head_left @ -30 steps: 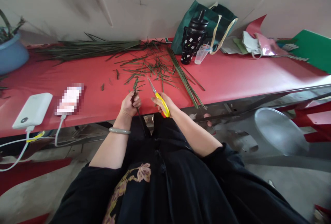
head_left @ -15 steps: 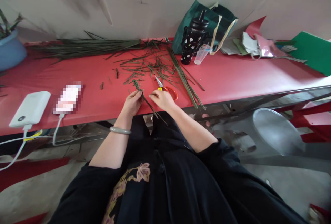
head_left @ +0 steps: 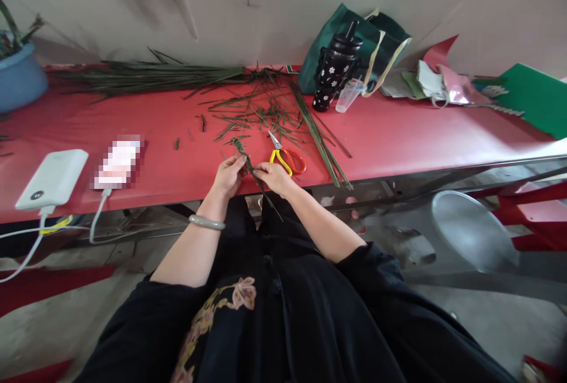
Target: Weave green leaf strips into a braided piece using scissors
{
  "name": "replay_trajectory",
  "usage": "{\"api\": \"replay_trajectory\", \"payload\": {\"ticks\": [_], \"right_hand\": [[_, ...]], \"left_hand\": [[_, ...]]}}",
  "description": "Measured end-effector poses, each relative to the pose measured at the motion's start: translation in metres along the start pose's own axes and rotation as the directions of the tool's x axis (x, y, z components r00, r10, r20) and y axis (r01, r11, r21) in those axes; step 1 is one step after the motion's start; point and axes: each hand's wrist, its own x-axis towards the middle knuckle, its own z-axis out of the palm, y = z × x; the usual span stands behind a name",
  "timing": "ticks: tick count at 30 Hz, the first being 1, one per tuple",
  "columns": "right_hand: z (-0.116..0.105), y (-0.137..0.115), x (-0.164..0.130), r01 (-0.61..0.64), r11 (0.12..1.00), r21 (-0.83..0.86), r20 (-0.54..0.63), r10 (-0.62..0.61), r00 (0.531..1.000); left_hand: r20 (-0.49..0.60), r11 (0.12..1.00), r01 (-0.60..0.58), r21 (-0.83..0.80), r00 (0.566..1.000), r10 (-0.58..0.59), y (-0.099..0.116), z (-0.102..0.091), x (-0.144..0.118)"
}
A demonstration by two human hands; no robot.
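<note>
My left hand [head_left: 228, 174] and my right hand [head_left: 274, 176] meet at the front edge of the red table [head_left: 398, 135]. Both pinch a thin woven green leaf strip [head_left: 245, 159]; its knotted end points up and left, and its loose ends trail down over my dark lap. A pair of scissors [head_left: 286, 156] with yellow and orange handles lies on the table just beyond my right hand, untouched. A pale bangle [head_left: 206, 222] sits on my left wrist.
Cut green leaf strips [head_left: 261, 111] litter the table's middle; a long bundle [head_left: 146, 76] lies along the wall. A white power bank [head_left: 52, 179] and phone [head_left: 117, 161] with cables sit left. A black bottle [head_left: 334, 73], green bag [head_left: 372, 41] and papers stand right. Blue pot [head_left: 20, 76] far left.
My right hand has put the scissors down on the table and moved left onto the leaf strip. My left hand kept the strip and tilted it.
</note>
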Motion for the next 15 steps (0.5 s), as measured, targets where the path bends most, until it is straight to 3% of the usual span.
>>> {"api": "replay_trajectory", "payload": {"ticks": [6, 11, 15], "right_hand": [[-0.0059, -0.0067, -0.0018, 0.0, 0.99, -0.14, -0.088, -0.013, 0.996], [-0.0053, -0.0049, -0.0028, 0.017, 0.989, -0.15, -0.061, -0.026, 0.998], [-0.0071, -0.0062, -0.0056, -0.005, 0.969, -0.248, -0.116, -0.024, 0.993]], "left_hand": [[0.017, 1.0, 0.016, 0.002, 1.0, -0.016, 0.0021, 0.0016, -0.0015], [0.008, 0.994, -0.05, 0.102, 0.999, 0.049, -0.0011, 0.004, -0.0013], [0.003, 0.987, -0.072, 0.146, 0.997, 0.072, -0.0018, 0.005, -0.0021]]}}
